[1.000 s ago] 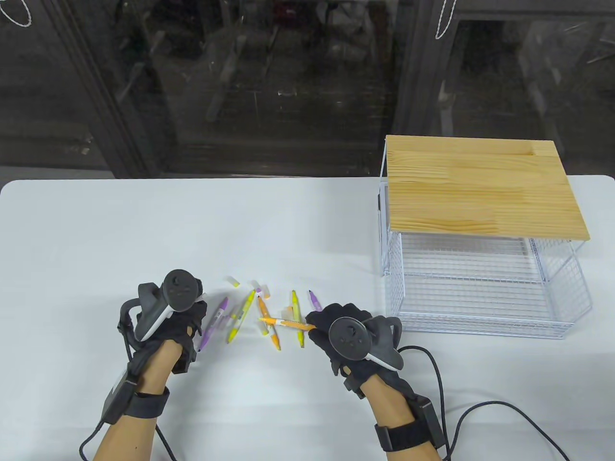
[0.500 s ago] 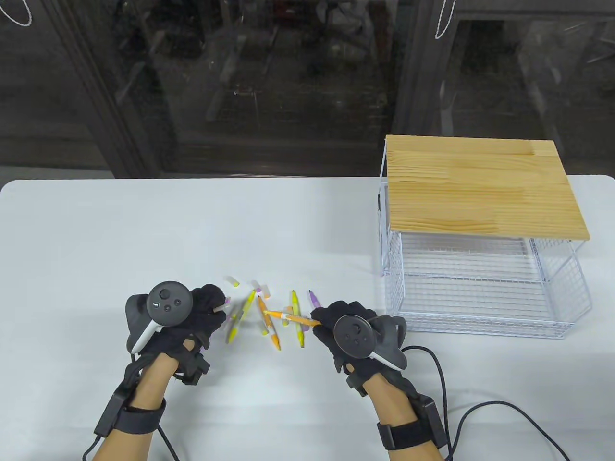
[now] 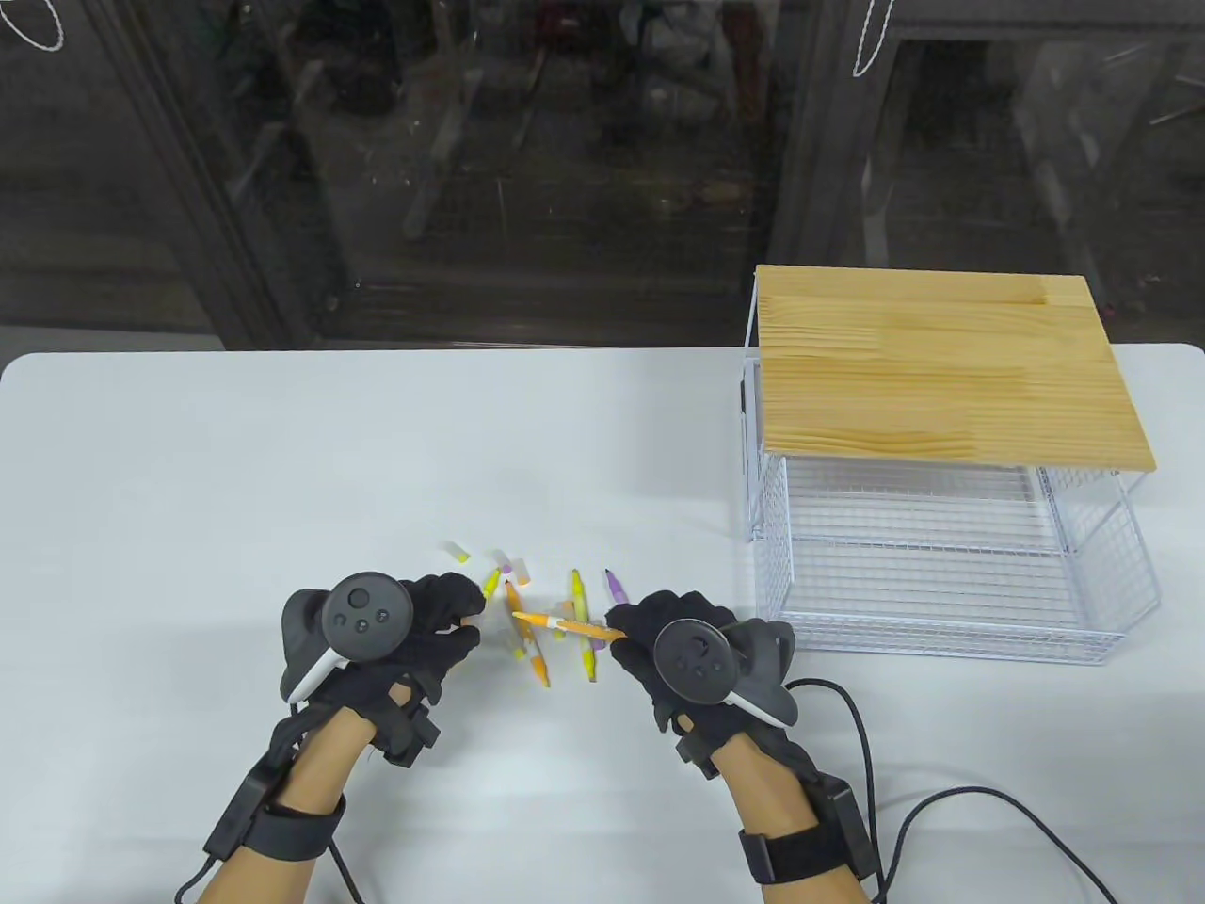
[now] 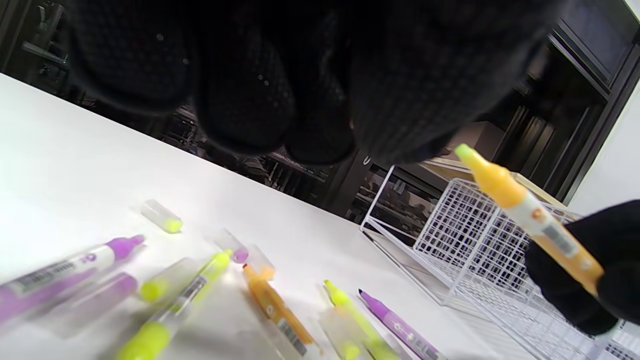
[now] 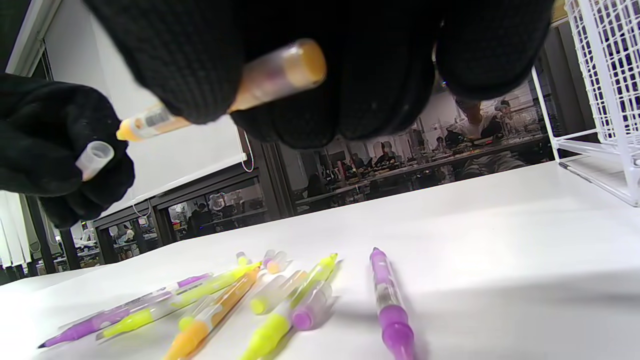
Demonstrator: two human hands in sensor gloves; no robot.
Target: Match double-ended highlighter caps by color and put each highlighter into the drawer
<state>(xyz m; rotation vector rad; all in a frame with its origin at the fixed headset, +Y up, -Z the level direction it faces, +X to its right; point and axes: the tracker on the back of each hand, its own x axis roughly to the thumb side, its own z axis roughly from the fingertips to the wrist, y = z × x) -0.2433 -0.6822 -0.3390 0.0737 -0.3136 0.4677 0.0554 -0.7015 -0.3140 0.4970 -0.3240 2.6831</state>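
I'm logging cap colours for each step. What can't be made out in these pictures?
- Colour of the cap the left hand pinches: only its open end shows in the right wrist view; hidden by the fingers in the table view.
- Left wrist view: that cap is hidden by the glove.
- Orange highlighter label: too small.

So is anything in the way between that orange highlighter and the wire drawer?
Nothing visible. The right hand holds the orange highlighter above the table, and the stretch of table toward the drawer looks bare. The drawer is pulled out, open on top.
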